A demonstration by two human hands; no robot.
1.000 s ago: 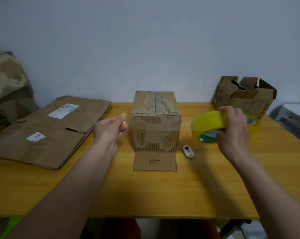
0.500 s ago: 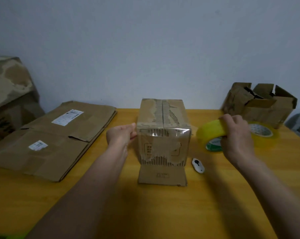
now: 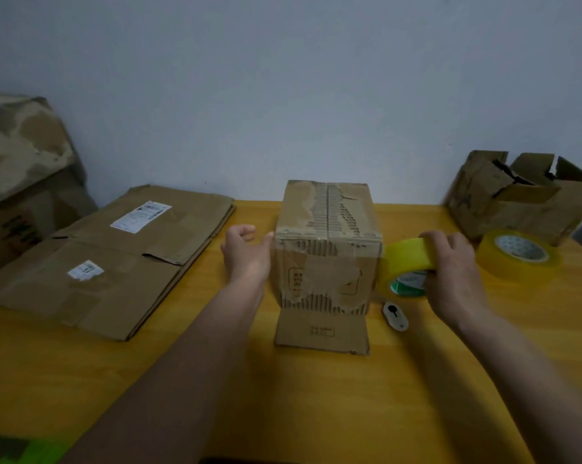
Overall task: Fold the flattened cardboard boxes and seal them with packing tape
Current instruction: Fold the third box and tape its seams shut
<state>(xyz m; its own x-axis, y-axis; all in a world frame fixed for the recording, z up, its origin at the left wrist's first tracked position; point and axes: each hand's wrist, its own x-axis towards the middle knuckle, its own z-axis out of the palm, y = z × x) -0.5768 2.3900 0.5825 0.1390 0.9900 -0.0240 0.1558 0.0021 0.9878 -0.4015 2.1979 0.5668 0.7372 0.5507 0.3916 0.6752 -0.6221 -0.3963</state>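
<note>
Box (image 3: pixel 326 262) stands mid worktop (image 3: pixel 316 396), front flap lying flat toward the person. Left hand (image 3: pixel 246 256) rests against its left side, fingers loosely curled, holding nothing. Right hand (image 3: pixel 450 269) grips tape roll (image 3: pixel 405 262) at box's right edge; small cutter (image 3: pixel 395 315) just below. Flat cardboard (image 3: pixel 115 259) left; second roll (image 3: pixel 517 256), open box (image 3: pixel 523 199) far right.

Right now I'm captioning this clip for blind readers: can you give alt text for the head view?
A person's left hand steadies an upright cardboard box on a yellow table while the right hand holds a yellow tape roll against its right side. Flattened boxes lie left; a second roll sits right.
</note>
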